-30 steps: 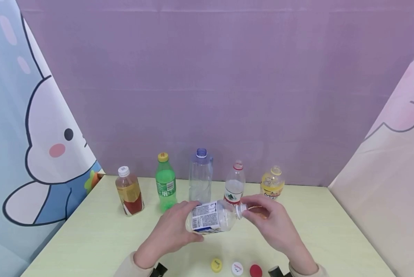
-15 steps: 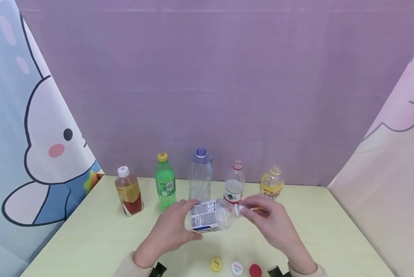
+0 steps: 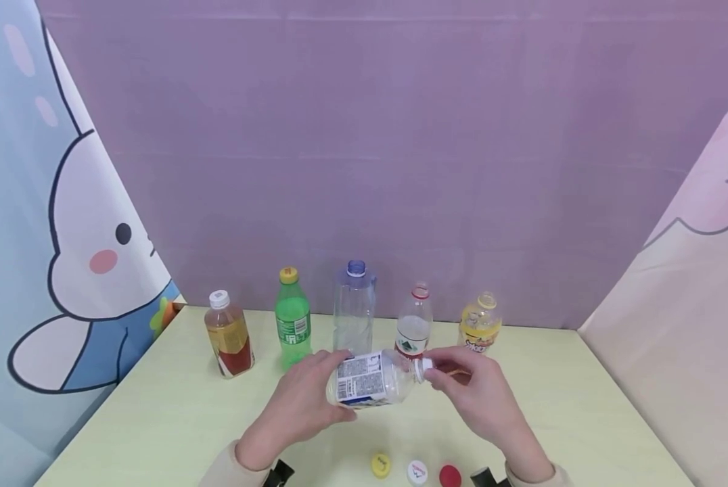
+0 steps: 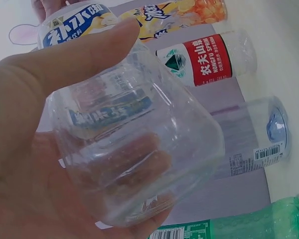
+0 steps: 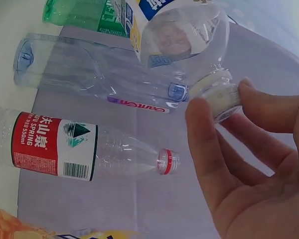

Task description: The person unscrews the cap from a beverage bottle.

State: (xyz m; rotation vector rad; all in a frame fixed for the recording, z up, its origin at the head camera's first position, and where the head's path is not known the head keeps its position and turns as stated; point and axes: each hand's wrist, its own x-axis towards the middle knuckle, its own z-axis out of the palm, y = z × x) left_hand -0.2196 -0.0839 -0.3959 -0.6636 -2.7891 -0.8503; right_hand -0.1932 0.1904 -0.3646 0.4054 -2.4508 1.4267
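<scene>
A clear plastic drink bottle (image 3: 394, 382) with a white-and-blue label lies tilted sideways above the table, its neck toward the right. My left hand (image 3: 300, 399) grips it round its body near the base; in the left wrist view the thumb (image 4: 94, 55) crosses the label and the other fingers curl behind the clear plastic. At the bottle's mouth, my right hand (image 3: 476, 389) pinches a white cap (image 5: 222, 101) between thumb and forefinger. The right wrist view shows the cap right at the neck, with the remaining fingers bent loosely below.
Along the back stand a brown-drink bottle (image 3: 230, 338), a green bottle (image 3: 291, 318), a tall clear bottle (image 3: 353, 311), a red-labelled water bottle (image 3: 414, 325) and a yellow-labelled bottle (image 3: 480, 325). Yellow (image 3: 381, 465), white (image 3: 417, 472) and red (image 3: 450, 475) caps lie at the table's front.
The right thumb and forefinger shift slightly at the white cap. Both hands and the bottle stay in nearly the same place; the head view moves a little.
</scene>
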